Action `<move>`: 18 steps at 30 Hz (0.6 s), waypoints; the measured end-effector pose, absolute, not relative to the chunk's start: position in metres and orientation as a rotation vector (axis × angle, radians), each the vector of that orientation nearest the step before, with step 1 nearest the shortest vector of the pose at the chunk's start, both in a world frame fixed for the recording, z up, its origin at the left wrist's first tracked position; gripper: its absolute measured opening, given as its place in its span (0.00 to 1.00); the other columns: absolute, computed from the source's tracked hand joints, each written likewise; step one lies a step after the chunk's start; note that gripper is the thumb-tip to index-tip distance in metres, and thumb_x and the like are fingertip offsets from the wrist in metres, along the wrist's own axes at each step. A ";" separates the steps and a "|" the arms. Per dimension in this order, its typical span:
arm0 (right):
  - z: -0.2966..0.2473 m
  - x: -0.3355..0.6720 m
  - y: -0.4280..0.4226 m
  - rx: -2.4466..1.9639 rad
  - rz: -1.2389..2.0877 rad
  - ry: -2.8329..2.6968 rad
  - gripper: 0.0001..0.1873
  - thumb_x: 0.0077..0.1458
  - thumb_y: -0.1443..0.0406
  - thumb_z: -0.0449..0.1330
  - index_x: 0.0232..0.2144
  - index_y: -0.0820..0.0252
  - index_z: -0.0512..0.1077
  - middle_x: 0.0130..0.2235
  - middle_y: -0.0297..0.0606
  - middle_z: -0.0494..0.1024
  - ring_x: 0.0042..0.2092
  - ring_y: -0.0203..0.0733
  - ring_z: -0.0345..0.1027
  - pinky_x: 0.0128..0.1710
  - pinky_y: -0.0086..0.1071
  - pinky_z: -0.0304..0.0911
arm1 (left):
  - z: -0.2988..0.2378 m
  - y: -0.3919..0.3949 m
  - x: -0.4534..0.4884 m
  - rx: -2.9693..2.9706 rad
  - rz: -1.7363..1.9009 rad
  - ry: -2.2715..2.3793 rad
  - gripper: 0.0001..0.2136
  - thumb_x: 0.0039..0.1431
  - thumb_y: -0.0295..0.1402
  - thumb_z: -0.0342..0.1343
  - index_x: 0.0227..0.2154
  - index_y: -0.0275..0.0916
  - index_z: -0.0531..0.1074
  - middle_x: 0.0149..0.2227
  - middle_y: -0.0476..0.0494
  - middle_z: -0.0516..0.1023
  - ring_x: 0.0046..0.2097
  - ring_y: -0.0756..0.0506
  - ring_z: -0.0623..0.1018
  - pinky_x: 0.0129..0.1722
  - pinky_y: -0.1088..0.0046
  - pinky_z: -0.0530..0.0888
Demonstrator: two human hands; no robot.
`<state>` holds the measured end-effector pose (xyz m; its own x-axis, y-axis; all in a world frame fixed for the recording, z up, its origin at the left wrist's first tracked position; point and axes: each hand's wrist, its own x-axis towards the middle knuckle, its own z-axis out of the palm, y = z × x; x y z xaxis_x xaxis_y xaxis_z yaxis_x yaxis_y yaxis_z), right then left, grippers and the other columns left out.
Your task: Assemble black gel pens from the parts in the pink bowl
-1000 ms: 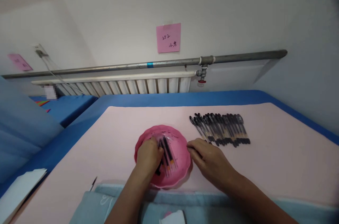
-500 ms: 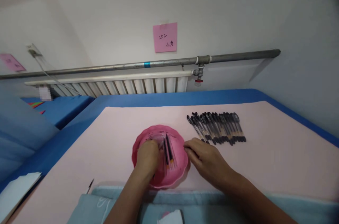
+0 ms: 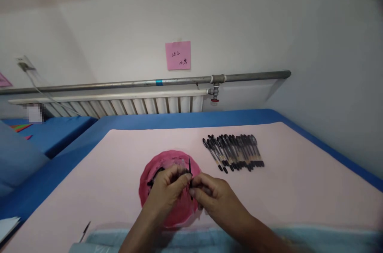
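Note:
Over a pink scalloped dish (image 3: 179,218), my two hands meet at a thin dark pen refill (image 3: 189,164) standing nearly upright. My left hand (image 3: 170,185) pinches it between thumb and fingers. From the other side, my right hand (image 3: 214,195) closes on its lower part; the fingertips hide where the pieces join. Small black pen parts (image 3: 154,176) lie in the dish, partly behind my left hand. To the right, a row of clear pens with black caps (image 3: 233,151) lies side by side on the pink table sheet.
A single slim pen-like piece (image 3: 85,231) lies at front left beside a light blue cloth (image 3: 104,239). White paper (image 3: 8,227) sits at the left edge. Behind the blue-edged table are a radiator (image 3: 139,106) and a metal pipe (image 3: 119,84).
My left hand has lifted from inside the dish and moved right. My right hand has left the dish's rim and joined it at the refill. The view has tilted up slightly.

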<state>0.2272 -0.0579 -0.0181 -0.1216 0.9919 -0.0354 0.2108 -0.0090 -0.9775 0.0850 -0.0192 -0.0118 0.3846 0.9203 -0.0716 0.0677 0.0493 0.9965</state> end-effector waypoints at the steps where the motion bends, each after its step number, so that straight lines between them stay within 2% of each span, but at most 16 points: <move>1: -0.019 0.227 -0.057 -1.300 1.230 -1.418 0.05 0.49 0.69 0.54 0.22 0.58 0.65 0.19 0.26 0.63 0.22 0.31 0.58 0.22 0.25 0.55 | -0.012 -0.019 0.085 1.389 0.839 0.970 0.11 0.53 0.38 0.53 0.23 0.38 0.62 0.22 0.54 0.60 0.25 0.53 0.60 0.25 0.77 0.59; 6: -0.008 0.237 -0.053 -1.222 1.129 -1.184 0.07 0.52 0.63 0.56 0.24 0.58 0.65 0.21 0.29 0.70 0.21 0.32 0.60 0.21 0.26 0.57 | -0.007 -0.019 0.082 1.650 0.847 1.069 0.10 0.57 0.37 0.49 0.24 0.38 0.65 0.25 0.52 0.65 0.29 0.51 0.65 0.29 0.75 0.62; 11: 0.012 0.249 -0.050 -0.903 1.037 -0.821 0.07 0.50 0.62 0.60 0.30 0.58 0.67 0.30 0.34 0.75 0.27 0.35 0.68 0.24 0.28 0.63 | -0.009 -0.023 0.085 1.919 0.740 1.103 0.09 0.59 0.34 0.45 0.33 0.40 0.70 0.33 0.47 0.75 0.35 0.47 0.72 0.35 0.72 0.65; 14: 0.015 0.248 -0.051 -0.846 1.058 -0.820 0.06 0.50 0.63 0.61 0.30 0.58 0.67 0.32 0.34 0.75 0.28 0.35 0.69 0.23 0.28 0.64 | -0.012 -0.025 0.088 2.028 0.734 1.086 0.10 0.59 0.32 0.45 0.37 0.40 0.71 0.37 0.45 0.76 0.39 0.46 0.73 0.38 0.71 0.66; 18: 0.010 0.245 -0.053 -0.878 1.045 -0.927 0.05 0.53 0.63 0.59 0.30 0.59 0.68 0.31 0.35 0.75 0.27 0.35 0.69 0.24 0.29 0.64 | -0.011 -0.027 0.090 2.078 0.719 1.066 0.11 0.60 0.32 0.45 0.37 0.39 0.72 0.36 0.44 0.77 0.37 0.46 0.74 0.36 0.72 0.67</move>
